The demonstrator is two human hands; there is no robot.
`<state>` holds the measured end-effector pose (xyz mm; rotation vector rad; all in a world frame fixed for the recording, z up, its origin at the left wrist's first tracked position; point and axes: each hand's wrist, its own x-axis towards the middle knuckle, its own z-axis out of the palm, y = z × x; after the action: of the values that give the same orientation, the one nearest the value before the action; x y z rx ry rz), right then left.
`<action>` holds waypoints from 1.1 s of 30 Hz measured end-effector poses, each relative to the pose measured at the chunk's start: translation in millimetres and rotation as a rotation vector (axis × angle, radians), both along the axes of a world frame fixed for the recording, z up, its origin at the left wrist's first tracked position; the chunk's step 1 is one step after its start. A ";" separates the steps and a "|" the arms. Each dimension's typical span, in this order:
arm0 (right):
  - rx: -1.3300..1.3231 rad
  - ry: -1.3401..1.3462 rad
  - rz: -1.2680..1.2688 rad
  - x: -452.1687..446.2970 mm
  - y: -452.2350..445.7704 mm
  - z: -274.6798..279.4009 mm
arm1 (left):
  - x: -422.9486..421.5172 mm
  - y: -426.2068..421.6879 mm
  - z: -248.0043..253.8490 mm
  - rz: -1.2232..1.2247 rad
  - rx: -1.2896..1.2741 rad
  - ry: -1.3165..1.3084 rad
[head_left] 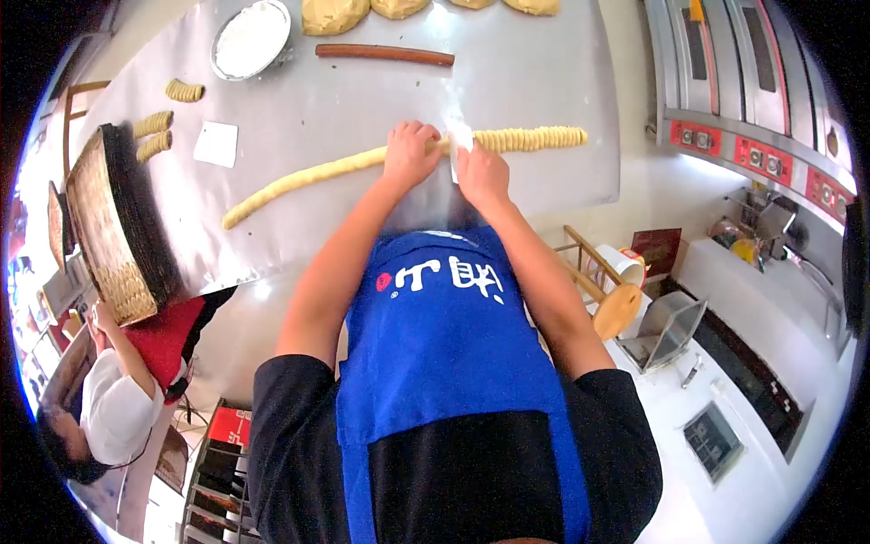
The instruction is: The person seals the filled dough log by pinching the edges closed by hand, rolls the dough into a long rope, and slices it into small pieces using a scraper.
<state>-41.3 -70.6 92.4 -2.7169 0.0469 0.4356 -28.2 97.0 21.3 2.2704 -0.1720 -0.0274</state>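
Observation:
A long rope of yellow dough (313,176) lies across the steel table. To the right of my hands it is cut into many thin slices (535,138) still lying in a row. My left hand (412,152) is closed over the uncut rope, fingers curled on it just left of the cutting point. In my right hand (482,172) is a white dough scraper (459,138), held upright across the rope where slices and uncut dough meet. The fingertips of both hands are partly hidden.
Beyond the rope lie a wooden rolling pin (385,54), large dough lumps (399,7) and a bowl of flour (252,41). A second white scraper (216,144) and short sliced dough pieces (185,91) sit left, near a woven tray (101,227). Another person (118,399) works at lower left.

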 end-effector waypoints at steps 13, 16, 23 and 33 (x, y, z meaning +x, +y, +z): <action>-0.075 -0.013 0.080 0.3 23.6 -5.1 | -1.7 4.2 3.5 0.017 -0.074 0.036; -0.025 -0.013 0.030 -1.2 19.6 19.5 | -5.6 12.3 3.3 -0.006 0.077 0.017; -0.152 0.009 0.161 2.0 44.8 -1.2 | -5.2 10.3 -1.0 -0.019 0.110 0.016; -0.048 0.009 0.097 -4.8 31.4 9.9 | -13.1 21.4 4.0 0.036 0.077 0.022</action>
<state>-46.1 -39.2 102.3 -2.7734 -0.0731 0.4804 -41.3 118.4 25.3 2.3482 -0.1201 -0.0401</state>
